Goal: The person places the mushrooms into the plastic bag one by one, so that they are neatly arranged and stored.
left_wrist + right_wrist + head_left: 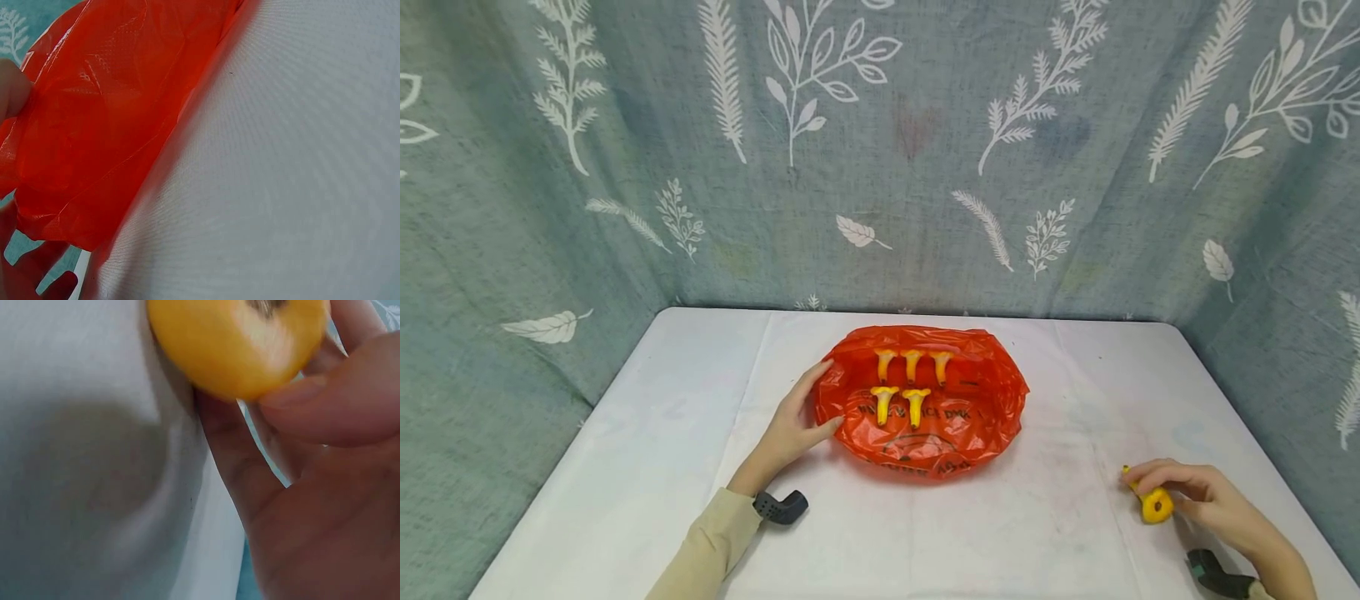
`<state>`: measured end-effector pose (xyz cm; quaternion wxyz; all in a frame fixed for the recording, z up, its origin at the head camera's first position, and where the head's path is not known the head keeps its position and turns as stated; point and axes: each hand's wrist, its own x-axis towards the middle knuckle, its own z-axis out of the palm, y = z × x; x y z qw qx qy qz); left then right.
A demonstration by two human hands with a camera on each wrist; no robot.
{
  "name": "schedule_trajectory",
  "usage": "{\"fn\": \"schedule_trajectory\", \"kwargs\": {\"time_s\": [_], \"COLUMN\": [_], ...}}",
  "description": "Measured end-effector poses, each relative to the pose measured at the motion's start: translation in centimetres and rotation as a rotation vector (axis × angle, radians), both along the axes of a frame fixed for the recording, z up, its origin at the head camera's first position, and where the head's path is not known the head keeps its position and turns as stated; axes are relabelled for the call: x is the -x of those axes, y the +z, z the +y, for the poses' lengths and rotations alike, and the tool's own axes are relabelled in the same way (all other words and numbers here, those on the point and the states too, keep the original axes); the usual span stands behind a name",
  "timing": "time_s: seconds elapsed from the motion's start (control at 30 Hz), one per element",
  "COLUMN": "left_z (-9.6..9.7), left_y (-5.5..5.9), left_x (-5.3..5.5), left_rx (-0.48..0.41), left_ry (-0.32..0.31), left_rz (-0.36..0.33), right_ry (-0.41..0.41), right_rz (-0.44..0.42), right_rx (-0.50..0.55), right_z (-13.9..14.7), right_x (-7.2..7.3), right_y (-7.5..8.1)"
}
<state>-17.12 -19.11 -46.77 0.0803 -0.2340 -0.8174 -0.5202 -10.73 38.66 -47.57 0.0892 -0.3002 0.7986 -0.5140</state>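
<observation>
A red plastic bag (917, 454) with dark printing lies on the table with its mouth spread open. Inside it, yellow chanterelle mushrooms lie in two rows: three at the back, one of them a chanterelle (941, 365), and two at the front, one a chanterelle (916, 407). At the bag's left rim, my left hand (793, 421) holds the plastic with thumb and fingers set wide apart; the lower fingers (44, 262) show beside the bag. Far to the right, my right hand (1206, 500) pinches another yellow chanterelle (1156, 506), its round cap with a dark centre facing the right wrist camera (237, 344).
A white cloth covers the table (1060, 517), whose far edge meets a grey-green curtain (917, 233) with white leaf prints. The curtain also hangs along both sides. Dark camera straps (782, 507) sit on both wrists.
</observation>
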Motion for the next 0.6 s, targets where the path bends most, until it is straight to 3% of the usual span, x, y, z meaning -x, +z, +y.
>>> {"fn": "schedule_trajectory", "kwargs": {"time_s": [0.4, 0.6], "left_z": [0.06, 0.03], "left_y": [0.01, 0.01], "left_x": [-0.08, -0.04], "left_rx": [-0.004, 0.000], "left_ry": [0.006, 0.007], "left_rz": [-0.003, -0.004], "right_ry": [-0.015, -0.080], "right_rz": [0.009, -0.016], "right_rx": [-0.038, -0.086], "right_z": [-0.27, -0.72], "right_x": [-0.08, -0.29], "right_y": [-0.52, -0.12]}}
